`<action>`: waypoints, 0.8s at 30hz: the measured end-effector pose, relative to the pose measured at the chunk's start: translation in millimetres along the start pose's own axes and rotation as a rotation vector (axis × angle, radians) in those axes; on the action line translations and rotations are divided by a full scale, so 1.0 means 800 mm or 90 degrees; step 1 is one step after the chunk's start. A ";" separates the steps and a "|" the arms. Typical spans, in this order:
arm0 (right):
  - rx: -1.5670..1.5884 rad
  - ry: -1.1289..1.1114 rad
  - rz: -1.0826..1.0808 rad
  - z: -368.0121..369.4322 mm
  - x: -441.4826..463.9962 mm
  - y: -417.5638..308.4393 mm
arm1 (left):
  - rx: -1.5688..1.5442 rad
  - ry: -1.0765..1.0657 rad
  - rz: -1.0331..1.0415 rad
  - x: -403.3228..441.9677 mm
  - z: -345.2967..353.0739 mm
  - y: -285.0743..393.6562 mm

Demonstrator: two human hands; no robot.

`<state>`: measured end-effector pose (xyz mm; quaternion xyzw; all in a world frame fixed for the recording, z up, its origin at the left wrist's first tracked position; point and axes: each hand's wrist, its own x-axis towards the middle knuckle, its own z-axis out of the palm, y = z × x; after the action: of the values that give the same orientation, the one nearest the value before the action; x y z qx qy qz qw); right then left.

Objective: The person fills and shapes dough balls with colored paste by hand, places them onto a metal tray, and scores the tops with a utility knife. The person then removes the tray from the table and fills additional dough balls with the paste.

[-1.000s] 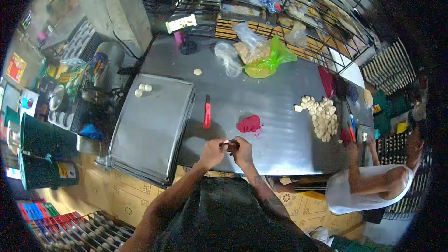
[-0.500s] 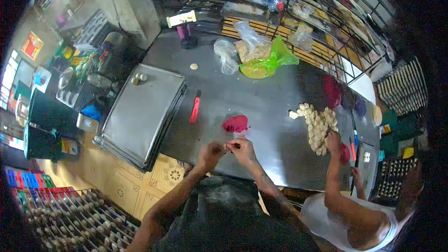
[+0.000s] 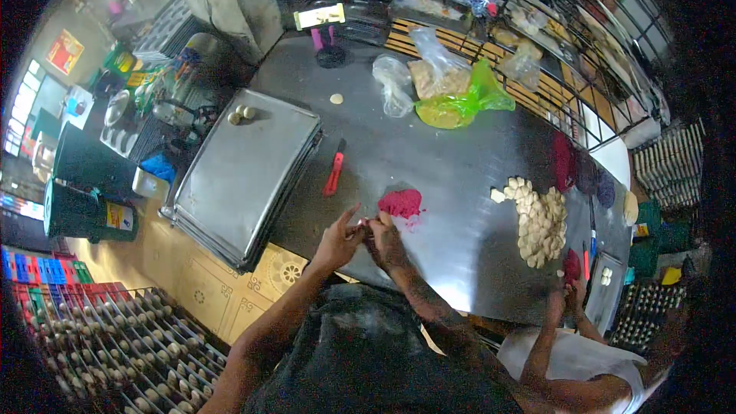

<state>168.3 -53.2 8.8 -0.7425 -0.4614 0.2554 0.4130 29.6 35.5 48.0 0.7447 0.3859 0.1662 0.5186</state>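
Observation:
My left hand (image 3: pixel 337 241) and my right hand (image 3: pixel 386 241) meet over the near edge of the dark table. Their fingers are bent together around a small pale and pink piece of dough (image 3: pixel 363 222), mostly hidden by the fingertips. One finger of my left hand points up. Just beyond my right hand lies a crumbly mound of magenta filling (image 3: pixel 401 203). Left of the mound rests a red-handled knife (image 3: pixel 333 174), its dark blade pointing away from me.
Stacked metal trays (image 3: pixel 230 176) stand at left, three dough balls (image 3: pixel 241 114) on top. Flattened dough pieces (image 3: pixel 539 222) lie in a pile at right, near a co-worker's hands (image 3: pixel 566 297). Plastic bags (image 3: pixel 448 111) and a phone on a stand (image 3: pixel 320 17) are at the back.
My fingers have shifted around the small dough piece, with a left finger now raised. The co-worker's hand has left the dough pile and come back beside the other hand. The view has turned slightly.

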 end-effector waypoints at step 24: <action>0.459 -0.104 0.225 0.104 0.145 -0.114 | -0.665 0.115 0.113 0.315 -0.412 -0.160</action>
<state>113.0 103.4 42.5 -0.5950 -0.2387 0.5262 0.5586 -72.5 457.3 28.4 0.4003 0.2305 0.4429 0.7684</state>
